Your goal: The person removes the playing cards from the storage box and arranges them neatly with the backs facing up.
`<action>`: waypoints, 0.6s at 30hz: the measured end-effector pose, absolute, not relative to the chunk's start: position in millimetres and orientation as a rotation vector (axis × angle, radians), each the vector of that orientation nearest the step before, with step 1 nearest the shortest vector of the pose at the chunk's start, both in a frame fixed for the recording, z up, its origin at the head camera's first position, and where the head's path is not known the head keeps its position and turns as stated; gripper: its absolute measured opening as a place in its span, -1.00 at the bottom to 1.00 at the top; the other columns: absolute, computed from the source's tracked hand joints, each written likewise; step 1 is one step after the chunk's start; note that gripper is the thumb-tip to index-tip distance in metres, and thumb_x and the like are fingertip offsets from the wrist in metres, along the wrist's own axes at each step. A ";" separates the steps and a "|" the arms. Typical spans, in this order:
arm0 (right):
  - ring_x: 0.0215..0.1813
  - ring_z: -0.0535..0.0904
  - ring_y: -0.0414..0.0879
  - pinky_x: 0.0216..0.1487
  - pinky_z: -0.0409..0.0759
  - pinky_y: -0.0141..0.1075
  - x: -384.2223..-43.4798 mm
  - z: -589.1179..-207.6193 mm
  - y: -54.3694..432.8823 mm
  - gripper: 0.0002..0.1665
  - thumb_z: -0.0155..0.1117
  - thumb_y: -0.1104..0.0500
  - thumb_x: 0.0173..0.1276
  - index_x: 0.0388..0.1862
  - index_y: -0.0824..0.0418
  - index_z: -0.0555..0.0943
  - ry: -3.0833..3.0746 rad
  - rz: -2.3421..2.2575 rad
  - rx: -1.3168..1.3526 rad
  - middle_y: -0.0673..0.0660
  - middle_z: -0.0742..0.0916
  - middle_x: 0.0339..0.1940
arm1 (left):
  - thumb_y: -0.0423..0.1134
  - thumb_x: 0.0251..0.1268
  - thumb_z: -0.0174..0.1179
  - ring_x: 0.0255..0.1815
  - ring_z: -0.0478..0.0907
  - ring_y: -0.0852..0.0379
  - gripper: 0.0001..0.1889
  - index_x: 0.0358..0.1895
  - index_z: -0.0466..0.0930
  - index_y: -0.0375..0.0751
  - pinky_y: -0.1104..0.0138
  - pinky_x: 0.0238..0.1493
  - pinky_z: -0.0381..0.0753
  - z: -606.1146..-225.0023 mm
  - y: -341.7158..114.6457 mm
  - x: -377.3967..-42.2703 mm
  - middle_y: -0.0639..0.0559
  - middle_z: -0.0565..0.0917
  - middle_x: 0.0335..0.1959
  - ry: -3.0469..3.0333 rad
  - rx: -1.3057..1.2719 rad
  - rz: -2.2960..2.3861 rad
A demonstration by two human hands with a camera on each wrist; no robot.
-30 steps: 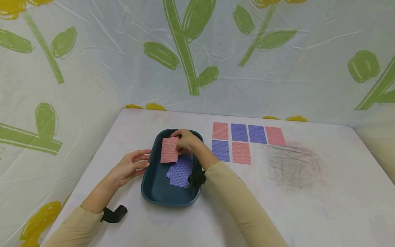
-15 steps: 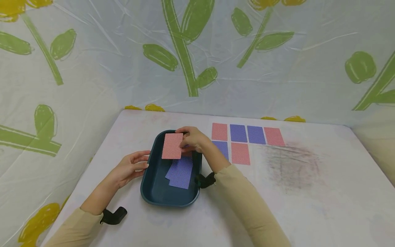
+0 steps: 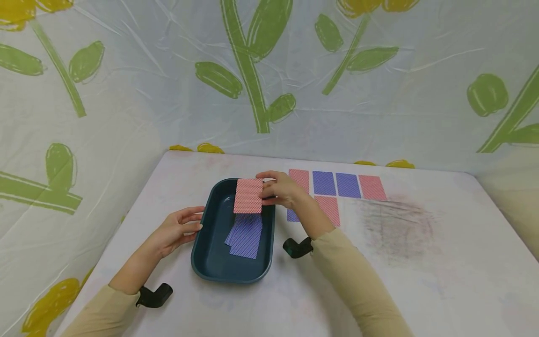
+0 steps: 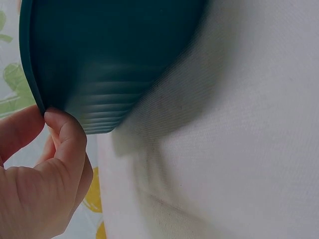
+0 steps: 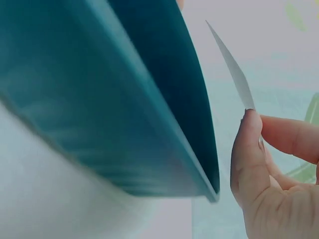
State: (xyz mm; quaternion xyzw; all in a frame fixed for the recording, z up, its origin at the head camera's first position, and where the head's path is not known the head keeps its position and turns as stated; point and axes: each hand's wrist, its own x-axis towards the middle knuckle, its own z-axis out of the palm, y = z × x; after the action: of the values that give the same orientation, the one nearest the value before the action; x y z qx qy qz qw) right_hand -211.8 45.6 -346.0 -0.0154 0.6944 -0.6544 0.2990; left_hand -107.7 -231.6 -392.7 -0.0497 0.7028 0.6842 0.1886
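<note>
A red-backed playing card (image 3: pixel 248 196) hangs over the far part of a dark teal tray (image 3: pixel 210 269). My right hand (image 3: pixel 284 189) pinches this card by its right side; in the right wrist view the card (image 5: pixel 233 69) is seen nearly edge-on between thumb and fingers. Blue-backed playing cards (image 3: pixel 246 238) lie overlapping on the tray floor, partly hidden under the red one. At the tray's left rim, my left hand (image 3: pixel 174 229) touches the outside with extended fingers and thumb. The left wrist view shows those fingertips against the tray edge (image 4: pixel 40 89).
Right of the tray, red and blue cards lie face down in two rows on the white table (image 3: pixel 442 281), among them a blue card (image 3: pixel 348 185) and a red card (image 3: pixel 372 187). My right wrist partly covers the nearer row. A flower-patterned sheet (image 3: pixel 358 117) stands behind the table.
My right hand has lifted the red card and moved it rightward across the tray, uncovering the tray's left part. The left hand stays at the rim.
</note>
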 end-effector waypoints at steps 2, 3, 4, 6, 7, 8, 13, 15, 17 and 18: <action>-0.28 0.52 -0.05 -0.34 0.61 -0.32 -211.6 -345.8 50.6 -0.30 0.13 0.54 0.18 0.32 0.27 0.31 1.833 -1.743 -0.039 0.18 0.52 -0.21 | -0.42 0.27 0.10 -0.19 0.51 0.20 -0.39 0.37 0.11 -0.41 0.39 -0.17 0.54 -392.7 -231.7 -107.7 -0.31 0.34 0.14 1.975 -0.137 1.926; -0.26 0.52 -0.05 -0.33 0.61 -0.32 -211.5 -345.5 53.2 -0.30 0.14 0.53 0.18 0.32 0.26 0.31 1.821 -1.750 -0.031 0.19 0.53 -0.19 | -0.43 0.27 0.10 -0.19 0.51 0.20 -0.39 0.37 0.11 -0.41 0.39 -0.17 0.54 -392.9 -231.8 -107.7 -0.31 0.35 0.13 1.973 -0.136 1.928; -0.25 0.52 -0.04 -0.32 0.61 -0.32 -211.4 -345.2 55.7 -0.31 0.14 0.52 0.19 0.33 0.25 0.30 1.809 -1.757 -0.022 0.20 0.54 -0.17 | -0.43 0.26 0.10 -0.19 0.51 0.20 -0.39 0.37 0.11 -0.41 0.39 -0.17 0.54 -393.0 -231.9 -107.7 -0.30 0.35 0.13 1.972 -0.135 1.930; -0.22 0.52 -0.04 -0.30 0.61 -0.32 -211.4 -344.2 61.2 -0.32 0.13 0.51 0.21 0.33 0.23 0.31 1.773 -1.777 -0.002 0.20 0.55 -0.13 | -0.43 0.26 0.10 -0.19 0.51 0.21 -0.38 0.37 0.11 -0.41 0.39 -0.18 0.53 -393.4 -232.1 -107.7 -0.30 0.35 0.14 1.968 -0.134 1.932; -0.21 0.52 -0.03 -0.30 0.60 -0.33 -211.3 -343.5 64.1 -0.33 0.13 0.50 0.22 0.33 0.23 0.31 1.751 -1.788 0.004 0.20 0.54 -0.11 | -0.43 0.26 0.10 -0.19 0.51 0.21 -0.38 0.37 0.11 -0.41 0.39 -0.18 0.53 -393.6 -232.1 -107.8 -0.31 0.35 0.14 1.966 -0.133 1.933; -0.20 0.52 -0.02 -0.29 0.60 -0.32 -211.1 -342.7 67.3 -0.33 0.12 0.50 0.23 0.33 0.23 0.30 1.732 -1.799 0.009 0.21 0.54 -0.10 | -0.43 0.26 0.10 -0.19 0.51 0.21 -0.38 0.37 0.11 -0.41 0.39 -0.19 0.53 -393.8 -232.1 -107.8 -0.31 0.35 0.14 1.965 -0.131 1.934; -0.18 0.53 -0.03 -0.30 0.61 -0.32 -210.5 -339.3 85.2 -0.31 0.08 0.51 0.25 0.37 0.27 0.24 1.684 -1.832 -0.029 0.20 0.55 -0.11 | -0.42 0.26 0.11 -0.18 0.51 0.20 -0.38 0.37 0.11 -0.40 0.39 -0.18 0.53 -393.3 -232.1 -108.3 -0.33 0.33 0.16 1.968 -0.125 1.931; -0.21 0.54 -0.05 -0.32 0.61 -0.33 -210.4 -338.2 92.7 -0.31 0.08 0.51 0.24 0.36 0.28 0.24 1.704 -1.824 -0.046 0.18 0.54 -0.17 | -0.42 0.27 0.11 -0.18 0.52 0.20 -0.38 0.37 0.10 -0.41 0.39 -0.18 0.53 -393.2 -232.2 -108.6 -0.34 0.33 0.16 1.969 -0.122 1.930; -0.23 0.53 -0.07 -0.32 0.60 -0.34 -210.6 -337.3 100.4 -0.31 0.08 0.51 0.24 0.37 0.29 0.23 1.727 -1.807 -0.059 0.16 0.52 -0.20 | -0.42 0.27 0.11 -0.18 0.52 0.20 -0.38 0.37 0.10 -0.41 0.38 -0.17 0.53 -392.9 -232.2 -108.6 -0.35 0.32 0.18 1.972 -0.123 1.927; -0.23 0.52 -0.07 -0.31 0.60 -0.34 -210.5 -336.6 104.1 -0.30 0.08 0.50 0.24 0.37 0.29 0.22 1.738 -1.799 -0.056 0.15 0.52 -0.21 | -0.42 0.27 0.10 -0.18 0.52 0.20 -0.38 0.37 0.10 -0.41 0.38 -0.17 0.54 -392.9 -232.3 -108.7 -0.36 0.31 0.18 1.973 -0.124 1.926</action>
State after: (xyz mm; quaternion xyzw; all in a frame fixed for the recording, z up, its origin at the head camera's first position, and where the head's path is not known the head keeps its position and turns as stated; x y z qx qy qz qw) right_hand -210.5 104.1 -336.6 -0.0214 0.6593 -0.6826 0.3144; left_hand -108.7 -232.3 -392.9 -0.0440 0.7018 0.6852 0.1899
